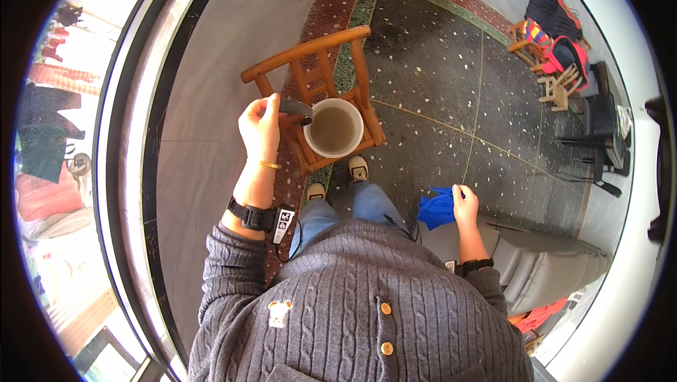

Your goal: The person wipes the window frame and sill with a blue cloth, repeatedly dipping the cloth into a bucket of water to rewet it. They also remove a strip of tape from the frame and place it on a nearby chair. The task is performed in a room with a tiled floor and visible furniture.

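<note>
My left hand grips a short dark object, perhaps a handle, level over the left edge of a white bucket. The bucket holds murky water and stands on a wooden chair in front of me. My right hand, low on my right side, holds a crumpled blue cloth that hangs from its fingers. My feet are on the floor just below the chair.
A glazed panel with hanging clothes beyond it lines my left. Grey padded seating is at my lower right. Small chairs with clothing and bags, plus black furniture, stand along the right wall on the speckled floor.
</note>
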